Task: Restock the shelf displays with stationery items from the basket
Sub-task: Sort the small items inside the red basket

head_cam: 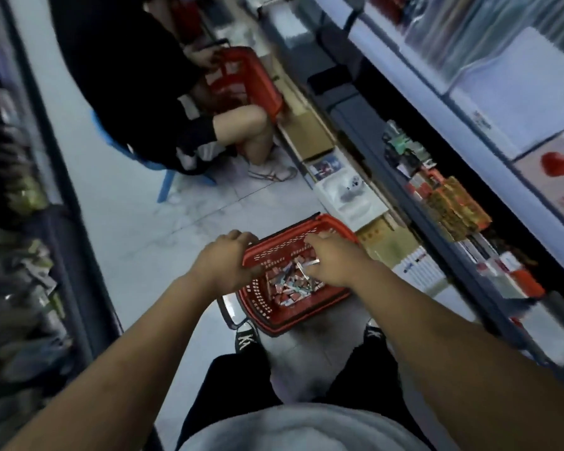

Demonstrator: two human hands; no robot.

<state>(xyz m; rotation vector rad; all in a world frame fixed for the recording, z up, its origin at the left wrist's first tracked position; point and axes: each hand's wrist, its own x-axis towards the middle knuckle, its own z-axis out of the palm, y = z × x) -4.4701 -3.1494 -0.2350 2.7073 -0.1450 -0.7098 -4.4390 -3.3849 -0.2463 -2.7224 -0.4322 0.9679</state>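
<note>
A red plastic basket (258, 304) sits on the floor between my feet and the right-hand shelves. Small packaged stationery items (290, 286) fill its bottom. My left hand (223, 263) grips the basket's near-left rim with curled fingers. My right hand (329, 260) reaches down into the basket, its fingers curled over the packets; a thin silvery packet shows at the fingertips, but the blur hides whether it is gripped.
Shelves (463, 203) with boxed goods run along the right; boxes and a white tray (349, 195) stand on the floor at their foot. A seated person (150, 92) on a blue stool holds another red basket (241, 79) ahead. Dark racks (23, 222) line the left.
</note>
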